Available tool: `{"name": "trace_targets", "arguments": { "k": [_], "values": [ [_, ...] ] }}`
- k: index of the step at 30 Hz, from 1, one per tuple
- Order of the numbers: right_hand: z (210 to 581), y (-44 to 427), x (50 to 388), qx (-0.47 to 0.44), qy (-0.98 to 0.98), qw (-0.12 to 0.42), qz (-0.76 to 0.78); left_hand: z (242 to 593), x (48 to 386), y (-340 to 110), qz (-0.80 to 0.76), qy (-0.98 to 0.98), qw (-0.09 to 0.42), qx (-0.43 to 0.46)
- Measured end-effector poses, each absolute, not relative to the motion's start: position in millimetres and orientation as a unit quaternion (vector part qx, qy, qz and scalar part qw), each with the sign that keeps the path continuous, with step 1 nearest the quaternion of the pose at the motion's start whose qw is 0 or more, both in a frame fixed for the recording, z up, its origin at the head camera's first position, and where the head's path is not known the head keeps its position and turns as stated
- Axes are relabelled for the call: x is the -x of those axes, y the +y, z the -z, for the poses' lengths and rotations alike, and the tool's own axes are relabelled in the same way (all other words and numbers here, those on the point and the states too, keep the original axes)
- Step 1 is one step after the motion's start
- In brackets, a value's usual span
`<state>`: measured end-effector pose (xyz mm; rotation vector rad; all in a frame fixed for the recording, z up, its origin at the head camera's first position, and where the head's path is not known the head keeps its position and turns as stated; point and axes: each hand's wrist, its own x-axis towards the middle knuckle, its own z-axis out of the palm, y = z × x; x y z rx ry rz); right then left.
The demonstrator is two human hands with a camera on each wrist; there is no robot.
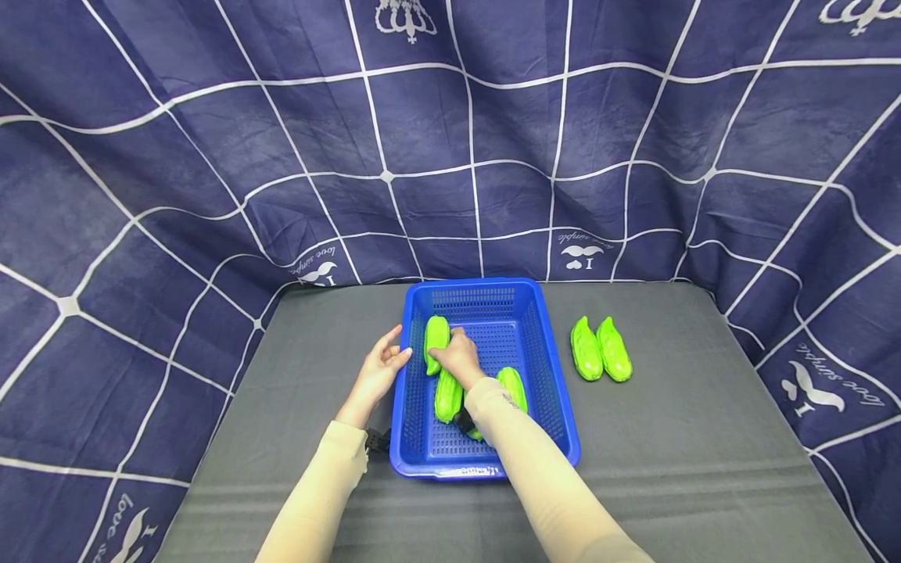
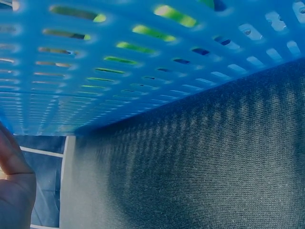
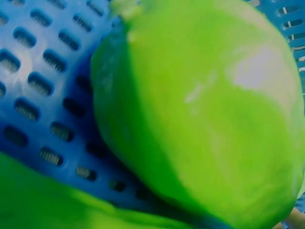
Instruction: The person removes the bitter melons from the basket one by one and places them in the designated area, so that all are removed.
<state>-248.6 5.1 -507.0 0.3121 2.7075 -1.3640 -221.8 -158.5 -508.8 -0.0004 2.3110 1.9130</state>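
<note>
A blue perforated basket (image 1: 556, 391) holds several bright green ridged vegetables. My right hand (image 1: 461, 360) reaches inside and grips the upper-left vegetable (image 1: 437, 332), its thumb across the side and its other fingers partly hidden. Below that lies another vegetable (image 1: 447, 397); one more (image 1: 512, 385) is by my right sleeve, which partly covers it. A large green vegetable (image 3: 205, 109) fills much of the right wrist view. My left hand (image 1: 376, 374) is outside the basket's left wall with fingers extended, its thumb at the rim; part of this hand (image 2: 16, 191) shows beside the basket wall (image 2: 109, 102).
Two more green vegetables (image 1: 586, 352) (image 1: 615, 352) lie side by side on the grey table (image 1: 676, 438), right of the basket. A dark blue curtain (image 1: 507, 125) with white lines hangs behind the table and along its sides.
</note>
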Motion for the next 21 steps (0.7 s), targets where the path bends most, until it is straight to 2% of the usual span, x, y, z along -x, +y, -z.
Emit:
{"name": "trace_targets", "arguments": {
  "k": [11, 21],
  "values": [
    [503.6, 8.5, 250.4, -0.124, 0.863, 0.029, 0.49, 509.5, 222.4, -156.7, -0.636, 0.768, 0.077, 0.001],
    [486.9, 19.6, 253.2, -0.135, 0.833, 0.035, 0.535, 510.1, 223.2, -158.2, -0.633, 0.77, 0.08, 0.013]
  ]
}}
